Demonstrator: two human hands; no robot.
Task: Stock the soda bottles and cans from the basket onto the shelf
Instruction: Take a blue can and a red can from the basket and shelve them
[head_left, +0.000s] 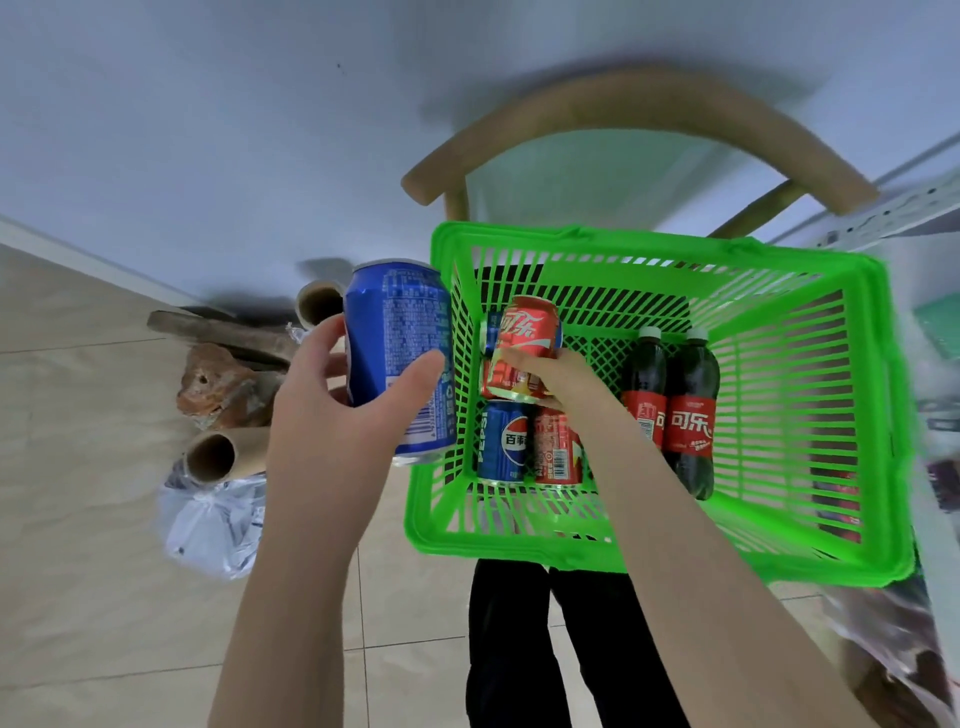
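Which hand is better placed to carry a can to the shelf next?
Left, probably. The left hand already holds the blue can clear outside the basket; the right hand grips the red can inside it.

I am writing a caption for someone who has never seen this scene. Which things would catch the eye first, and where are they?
The bright green basket on the right stands out first, with cola bottles and cans lying inside. Just left of its rim, the left hand holds a blue can outside the basket. The right hand reaches in and grips a red can.
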